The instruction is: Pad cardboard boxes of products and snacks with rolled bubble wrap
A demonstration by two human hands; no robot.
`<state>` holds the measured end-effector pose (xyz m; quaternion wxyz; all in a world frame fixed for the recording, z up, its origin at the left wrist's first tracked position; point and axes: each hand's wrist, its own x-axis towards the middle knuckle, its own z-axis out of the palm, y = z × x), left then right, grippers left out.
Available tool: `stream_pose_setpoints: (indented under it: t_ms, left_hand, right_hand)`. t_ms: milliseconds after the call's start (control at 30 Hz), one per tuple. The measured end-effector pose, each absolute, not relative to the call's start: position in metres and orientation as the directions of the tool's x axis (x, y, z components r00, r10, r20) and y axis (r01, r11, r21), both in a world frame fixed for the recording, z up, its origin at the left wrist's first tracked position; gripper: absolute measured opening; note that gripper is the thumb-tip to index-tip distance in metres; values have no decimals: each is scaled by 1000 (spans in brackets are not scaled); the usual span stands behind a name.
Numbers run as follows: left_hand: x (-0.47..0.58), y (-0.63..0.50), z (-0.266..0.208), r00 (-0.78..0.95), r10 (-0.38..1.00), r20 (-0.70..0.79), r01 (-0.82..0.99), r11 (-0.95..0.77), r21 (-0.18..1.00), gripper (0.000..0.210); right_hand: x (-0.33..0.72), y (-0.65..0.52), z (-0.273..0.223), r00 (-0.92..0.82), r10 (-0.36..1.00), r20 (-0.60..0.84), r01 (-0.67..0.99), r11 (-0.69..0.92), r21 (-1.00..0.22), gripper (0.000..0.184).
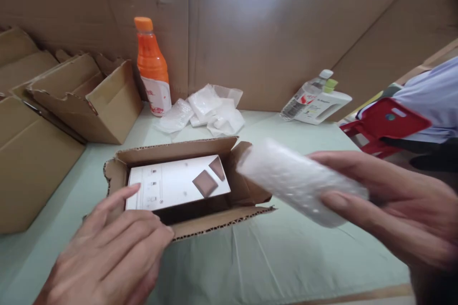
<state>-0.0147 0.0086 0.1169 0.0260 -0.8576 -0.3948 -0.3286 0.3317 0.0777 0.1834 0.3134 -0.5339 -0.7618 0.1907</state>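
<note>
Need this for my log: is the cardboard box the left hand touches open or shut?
Open: the cardboard box gapes on top, showing a white box inside.

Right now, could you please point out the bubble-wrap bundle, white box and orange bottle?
Bubble-wrap bundle (293, 182): head view, its side.
White box (177, 182): head view, its top face.
Orange bottle (153, 63): head view, its body.

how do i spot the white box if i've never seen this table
On the pale green tabletop, find the open cardboard carton with the left hand at its near left corner. The white box lies inside it. Unlike the plain bubble-wrapped bundle in the right hand, it has flat faces and a brown diamond printed toward its right end.
</note>
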Motion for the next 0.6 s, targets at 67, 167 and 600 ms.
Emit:
stream_pose_setpoints:
  t_ms: [67,167,600]
  left_hand:
    - [-13,5,113,475,648,595,676,-702,225,30]
    - [-12,6,111,491,632,599,666,-716,209,28]
    - [-11,7,107,461,632,623,656,-715,241,26]
  right_hand:
    - [310,90,194,-389,891,234,721,453,-524,37]
    - [292,108,199,-470,865,177,804,502,-319,34]
    - [209,163,190,-477,852,-214,865,498,58,7]
